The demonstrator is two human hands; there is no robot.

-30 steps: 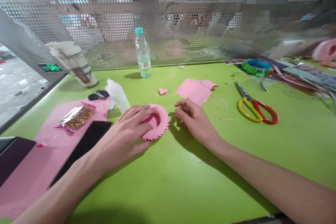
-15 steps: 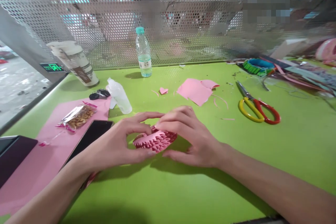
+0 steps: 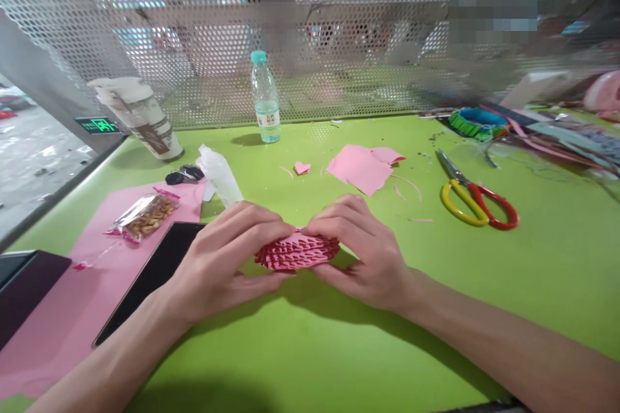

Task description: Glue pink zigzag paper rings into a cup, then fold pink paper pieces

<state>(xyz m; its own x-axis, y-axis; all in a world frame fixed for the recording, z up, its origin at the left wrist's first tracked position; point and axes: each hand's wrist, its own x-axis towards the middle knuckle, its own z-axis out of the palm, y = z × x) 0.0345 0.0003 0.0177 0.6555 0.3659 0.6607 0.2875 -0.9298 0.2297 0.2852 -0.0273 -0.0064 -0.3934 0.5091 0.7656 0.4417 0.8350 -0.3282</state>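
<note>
My left hand [image 3: 227, 257] and my right hand [image 3: 361, 251] meet over the green table [image 3: 339, 348]. Between them they pinch a pink paper piece with a fringed, toothed edge [image 3: 296, 251], lifted a little off the table and tilted so its cut teeth face me. Left thumb and fingers close on its left end; right fingers curl over its right end.
Yellow-and-red scissors [image 3: 477, 203] lie to the right. Pink paper scraps [image 3: 363, 168] and a small pink heart [image 3: 301, 168] lie behind my hands. At the left are a pink sheet [image 3: 87, 258], a snack packet [image 3: 143, 216], a dark phone [image 3: 155, 274], a water bottle [image 3: 265, 100] and a paper cup [image 3: 138, 117].
The fringed paper lay flat under my left hand; my right hand came over to it, and both hands have lifted it and tipped it on edge.
</note>
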